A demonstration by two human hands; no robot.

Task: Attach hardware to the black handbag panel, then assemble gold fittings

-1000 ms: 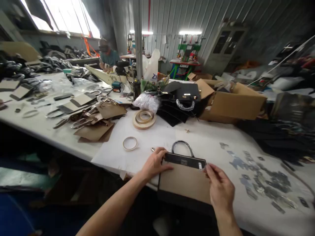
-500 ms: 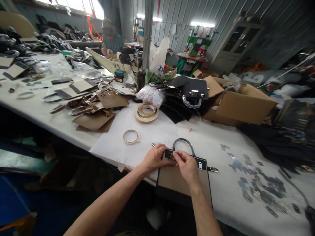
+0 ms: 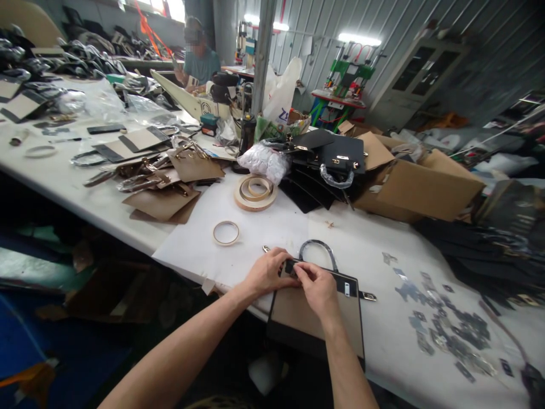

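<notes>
Bag panel (image 3: pixel 315 321) flat at the near edge of the white table (image 3: pixel 272 227), brown card face up.
My left hand (image 3: pixel 266 275) curls over the left end of its black top strip (image 3: pixel 347 284), fingers pressed together on it. My right hand (image 3: pixel 317 289) pinches that same end, just below the looped handle (image 3: pixel 317 247). A tape ring (image 3: pixel 225 233) lies near.

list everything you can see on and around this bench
flat bag: one, black with tan front, near table edge
tape rolls: at least two, tan, mid-table
metal bits: many, grey, scattered right
card pieces: several, brown, left of tape
black bags: pile, black, beside box
cardboard box: one, brown, far right
table: one, white, underneath all
co-worker: one, teal top, seated far back
left hand: one, bare, holding bag's top strip
right hand: one, bare, pinching same strip
</notes>
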